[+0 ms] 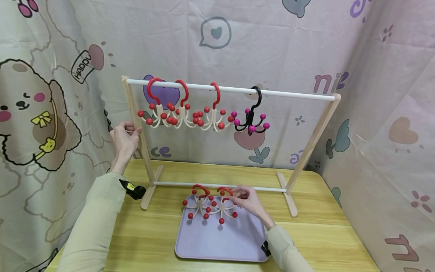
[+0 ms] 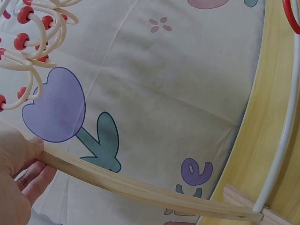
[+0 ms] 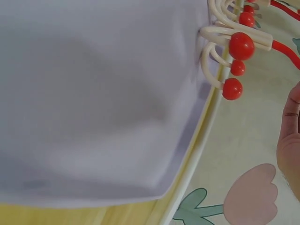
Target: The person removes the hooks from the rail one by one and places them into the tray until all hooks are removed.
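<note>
My left hand [image 1: 125, 141] grips the left wooden post [image 2: 117, 182] of a hanging rack, thumb on one side and fingers behind. On a lilac tray [image 1: 221, 247] sit two cream claw hangers with red hooks and red ball tips. My right hand [image 1: 249, 200] pinches the red hook of the right-hand claw hanger [image 1: 222, 207]; in the right wrist view the fingertips are out of frame. Beside it the other claw hanger [image 1: 199, 206] stands with its hook up. Three similar red-hooked hangers [image 1: 213, 115] hang from the rack's white top rail [image 1: 234, 89].
A black claw hanger [image 1: 250, 118] with pink ball tips hangs right of the red-hooked ones. The rack's lower white bar [image 1: 251, 188] runs just behind the tray. Its wooden feet [image 1: 288, 196] stand on the wooden table [image 1: 326, 226]. Printed curtains [image 1: 210, 60] enclose the back and sides.
</note>
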Tool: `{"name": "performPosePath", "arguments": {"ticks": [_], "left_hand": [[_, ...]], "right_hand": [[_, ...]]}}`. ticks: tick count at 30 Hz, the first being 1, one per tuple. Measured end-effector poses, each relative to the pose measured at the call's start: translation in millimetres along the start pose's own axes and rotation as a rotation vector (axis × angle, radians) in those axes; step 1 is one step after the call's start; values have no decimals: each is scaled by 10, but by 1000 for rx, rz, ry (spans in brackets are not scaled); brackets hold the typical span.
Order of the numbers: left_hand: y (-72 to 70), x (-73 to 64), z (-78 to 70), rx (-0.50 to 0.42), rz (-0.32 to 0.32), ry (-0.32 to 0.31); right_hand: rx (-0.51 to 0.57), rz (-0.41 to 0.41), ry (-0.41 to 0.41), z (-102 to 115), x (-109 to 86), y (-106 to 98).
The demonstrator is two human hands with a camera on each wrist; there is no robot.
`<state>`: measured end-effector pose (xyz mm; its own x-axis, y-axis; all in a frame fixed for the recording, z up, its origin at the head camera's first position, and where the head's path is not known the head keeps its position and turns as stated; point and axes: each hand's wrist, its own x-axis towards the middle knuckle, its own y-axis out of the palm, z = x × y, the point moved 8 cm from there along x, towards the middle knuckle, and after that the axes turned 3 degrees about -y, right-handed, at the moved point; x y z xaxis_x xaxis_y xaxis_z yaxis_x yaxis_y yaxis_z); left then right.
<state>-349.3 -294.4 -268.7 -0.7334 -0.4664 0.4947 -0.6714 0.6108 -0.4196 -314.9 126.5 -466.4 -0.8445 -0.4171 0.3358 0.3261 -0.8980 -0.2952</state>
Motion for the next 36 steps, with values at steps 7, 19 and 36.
{"name": "performPosePath", "arguments": {"ticks": [7,19,36], "left_hand": [[-6,-8,-9,10,-7,0],[-6,-11,-11,14,-12,9],[-9,-16,0,17,-10,0]], "right_hand": [[-13,-32,-38,90,8,-79],[-27,-105,-54,290,48,-174],[14,-256,-137,683,108,-400]]}}
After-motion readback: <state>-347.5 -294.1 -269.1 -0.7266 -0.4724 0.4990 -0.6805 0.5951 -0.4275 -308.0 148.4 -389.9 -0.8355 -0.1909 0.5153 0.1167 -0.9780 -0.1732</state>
